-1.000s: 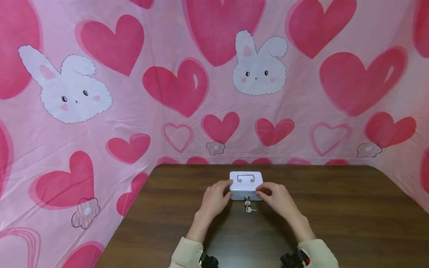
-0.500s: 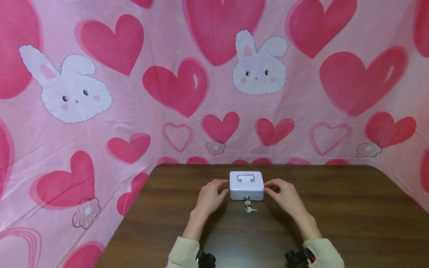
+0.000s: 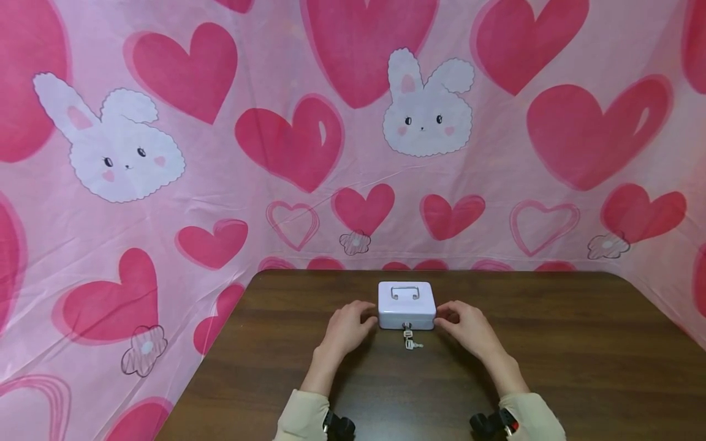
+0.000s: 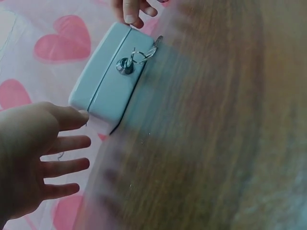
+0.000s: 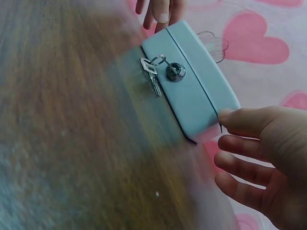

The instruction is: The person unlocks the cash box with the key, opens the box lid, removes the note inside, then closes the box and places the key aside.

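A small white cash box [image 3: 406, 312] with a metal carrying handle [image 3: 405, 293] on its lid stands with the lid down. One key sits in the front lock [image 5: 175, 72], and a second key [image 5: 151, 76] hangs from it on a ring. My left hand [image 3: 346, 327] is beside the box's left side, thumb tip close to the lid seam, the other fingers extended in the left wrist view. On the opposite side, my right hand [image 3: 469, 327] has its thumb right at the corner near the seam, its fingers loosely extended. Neither hand grips the box.
The box stands near the back edge of a brown wooden table [image 3: 579, 355]. Behind it hangs a pink cloth [image 3: 358, 159] printed with hearts and rabbits. Black wrist cameras [image 3: 339, 425] are strapped over the beige sleeves [image 3: 303, 416].
Both hands have moved outward from the box's front corners to its two sides, then lowered slightly. The box and its keys have stayed in place.
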`<state>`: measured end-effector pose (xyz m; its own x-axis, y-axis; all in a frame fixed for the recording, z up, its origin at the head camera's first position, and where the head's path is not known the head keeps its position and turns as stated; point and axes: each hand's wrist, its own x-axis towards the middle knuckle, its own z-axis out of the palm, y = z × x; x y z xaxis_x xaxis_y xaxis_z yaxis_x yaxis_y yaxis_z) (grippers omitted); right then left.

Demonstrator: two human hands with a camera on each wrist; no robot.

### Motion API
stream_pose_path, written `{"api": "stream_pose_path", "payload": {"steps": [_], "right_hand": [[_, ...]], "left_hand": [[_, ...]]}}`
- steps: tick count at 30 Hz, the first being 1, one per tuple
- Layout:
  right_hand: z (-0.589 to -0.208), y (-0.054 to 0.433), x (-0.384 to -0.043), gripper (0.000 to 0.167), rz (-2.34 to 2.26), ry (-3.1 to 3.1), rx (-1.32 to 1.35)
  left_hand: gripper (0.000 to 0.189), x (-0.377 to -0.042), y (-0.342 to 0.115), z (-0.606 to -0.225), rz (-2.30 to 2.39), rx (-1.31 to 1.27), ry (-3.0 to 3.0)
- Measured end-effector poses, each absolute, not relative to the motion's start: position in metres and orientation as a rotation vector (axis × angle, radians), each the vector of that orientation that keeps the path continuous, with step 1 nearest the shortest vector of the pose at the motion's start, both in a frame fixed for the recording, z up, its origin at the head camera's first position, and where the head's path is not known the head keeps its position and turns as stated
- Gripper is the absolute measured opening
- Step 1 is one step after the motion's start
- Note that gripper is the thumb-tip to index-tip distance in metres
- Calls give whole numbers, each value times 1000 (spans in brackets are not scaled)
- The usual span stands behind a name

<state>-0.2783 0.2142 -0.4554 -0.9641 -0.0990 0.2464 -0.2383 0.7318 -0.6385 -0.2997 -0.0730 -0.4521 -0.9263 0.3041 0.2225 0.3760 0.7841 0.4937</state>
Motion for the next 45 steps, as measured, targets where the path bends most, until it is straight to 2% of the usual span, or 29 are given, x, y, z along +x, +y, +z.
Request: {"api": "stream_pose_path", "payload": {"steps": [23,45], "right_hand": [[-456,211,-277,24,990,-2686,365],[-455,208,-274,25,1061,-2566,339]], "left_hand": [[40,-296,-70,-449,-901,-590,-2849],[47,-300,-64,-455,-1130,-571,-2737]]}}
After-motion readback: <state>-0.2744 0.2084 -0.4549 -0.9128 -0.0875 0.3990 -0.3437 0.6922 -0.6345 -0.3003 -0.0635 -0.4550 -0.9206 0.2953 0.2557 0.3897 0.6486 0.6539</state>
